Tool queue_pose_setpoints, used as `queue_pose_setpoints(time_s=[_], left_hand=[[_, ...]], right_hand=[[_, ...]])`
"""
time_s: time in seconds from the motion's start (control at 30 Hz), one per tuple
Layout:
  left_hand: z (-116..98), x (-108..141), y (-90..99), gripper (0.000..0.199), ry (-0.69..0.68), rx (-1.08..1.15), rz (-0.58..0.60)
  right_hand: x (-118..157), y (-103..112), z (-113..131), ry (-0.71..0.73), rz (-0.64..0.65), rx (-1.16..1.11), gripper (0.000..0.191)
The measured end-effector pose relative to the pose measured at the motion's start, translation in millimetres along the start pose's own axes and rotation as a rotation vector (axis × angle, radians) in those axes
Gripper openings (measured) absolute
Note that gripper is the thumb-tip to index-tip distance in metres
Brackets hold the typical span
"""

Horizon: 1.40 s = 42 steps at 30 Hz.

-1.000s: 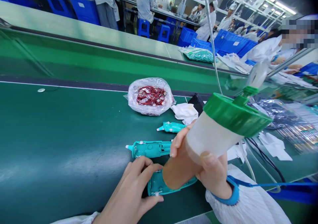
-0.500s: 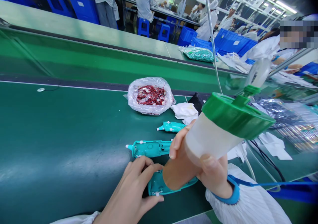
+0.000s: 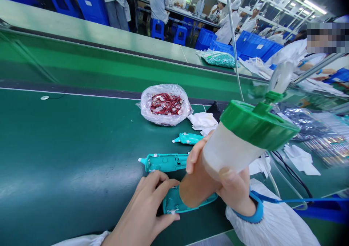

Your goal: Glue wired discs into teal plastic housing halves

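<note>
On the green conveyor belt [image 3: 68, 155], the left hand [image 3: 141, 211] curls over a teal plastic housing [image 3: 173, 202]; the right hand [image 3: 215, 177] grips a green-capped bottle [image 3: 231, 149].

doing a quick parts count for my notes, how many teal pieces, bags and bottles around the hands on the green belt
teal plastic housing pieces: 3 (one under the left hand, one beyond it, a smaller one farther along)
clear bag of red-wired parts: 1
green-capped bottle: 1, in the right hand
total: 5
</note>
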<state>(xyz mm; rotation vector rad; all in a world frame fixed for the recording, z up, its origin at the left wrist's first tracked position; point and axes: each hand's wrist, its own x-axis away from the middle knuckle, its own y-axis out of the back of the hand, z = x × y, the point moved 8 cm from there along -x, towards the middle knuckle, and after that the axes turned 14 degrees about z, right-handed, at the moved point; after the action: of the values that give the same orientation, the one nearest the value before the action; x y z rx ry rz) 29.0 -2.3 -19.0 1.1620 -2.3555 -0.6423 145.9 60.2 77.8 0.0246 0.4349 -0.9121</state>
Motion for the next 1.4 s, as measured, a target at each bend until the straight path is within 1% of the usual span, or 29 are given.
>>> queue_pose_setpoints(time_s=[0.23, 0.43, 0.6, 0.67, 0.77, 0.83, 0.97, 1.1, 1.2, 1.27, 1.4], left_hand=[[-1, -1, 0.1, 0.060, -0.028, -0.008, -0.011], [-3, 0, 0.8, 0.058, -0.034, -0.016, -0.025], [-4, 0, 2.1, 0.057, -0.036, -0.024, -0.028], [-5, -1, 2.2, 0.055, -0.038, -0.026, -0.024], [-5, -2, 1.6, 0.055, -0.037, -0.028, -0.016], [-6, -2, 1.7, 0.055, -0.042, -0.032, -0.019], [-8, -2, 3.2, 0.054, -0.041, -0.044, -0.028], [-9, -3, 4.8, 0.053, -0.039, -0.052, -0.031], [-10, -3, 6.1, 0.052, -0.042, -0.052, -0.051], [-9, -2, 6.9, 0.051, -0.045, -0.052, -0.069], [-9, -3, 6.8, 0.052, -0.048, -0.049, -0.077]], right_hand=[[-1, 2, 3, -0.011, -0.037, 0.030, 0.022], [-1, 2, 6, -0.009, -0.036, 0.077, 0.022], [-3, 2, 8, 0.013, -0.053, 0.092, 0.023], [-4, -1, 11, 0.023, -0.034, 0.124, 0.023], [-7, -8, 18, 0.068, 0.035, 0.193, 0.027], [-8, -11, 21, 0.089, 0.061, 0.240, 0.025], [-4, -10, 23, 0.101, 0.076, 0.295, 0.018], [-4, -11, 22, 0.097, 0.095, 0.321, 0.022], [-5, -12, 24, 0.129, 0.086, 0.305, 0.024], [-6, -11, 22, 0.096, 0.062, 0.268, 0.026], [-2, -6, 9, -0.016, 0.030, 0.141, 0.025]])
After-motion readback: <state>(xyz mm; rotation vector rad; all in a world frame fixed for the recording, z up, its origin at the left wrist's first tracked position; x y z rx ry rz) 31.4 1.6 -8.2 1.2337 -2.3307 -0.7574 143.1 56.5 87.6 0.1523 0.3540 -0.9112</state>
